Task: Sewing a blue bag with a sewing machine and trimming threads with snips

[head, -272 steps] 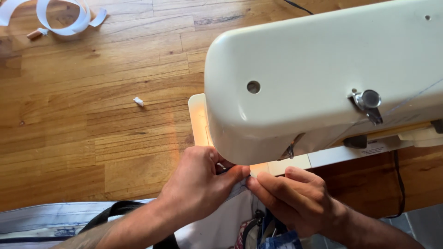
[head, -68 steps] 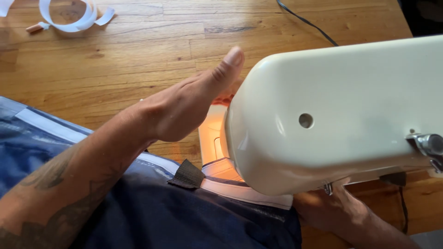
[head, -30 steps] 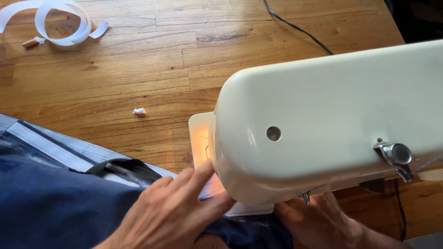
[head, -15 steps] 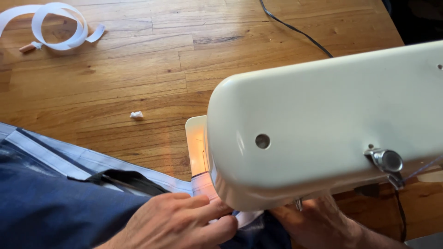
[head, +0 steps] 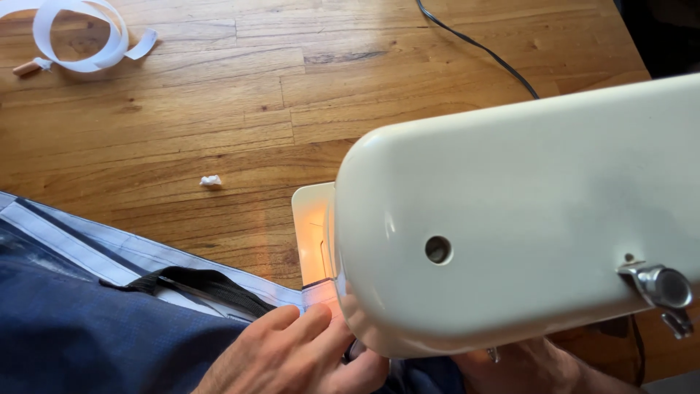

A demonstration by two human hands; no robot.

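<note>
Dark blue fabric [head: 80, 335], edged with a pale hem strip [head: 109, 255], is spread over the lower left of the wooden worktop [head: 219, 109] and is fed in under the head of a cream sewing machine [head: 510, 219]. The left hand [head: 299, 357] is laid flat on the fabric, fingers extended and close together, tips just beside the lit needle area; nothing is gripped, the cloth is only pressed down. The right hand [head: 525, 365] is mostly hidden below the machine head, so whether it is open or closed cannot be told. A black strap [head: 197, 284] is seen lying on the fabric near the left hand.

Judgement: the hem is best kept flat and parallel to the machine bed [head: 312, 233], guided lightly rather than pulled, with fingertips kept clear of the needle and the strap kept out of the seam line.

Elsewhere: a white tape loop [head: 80, 40], a small white scrap [head: 211, 181], a black cable [head: 481, 47].
</note>
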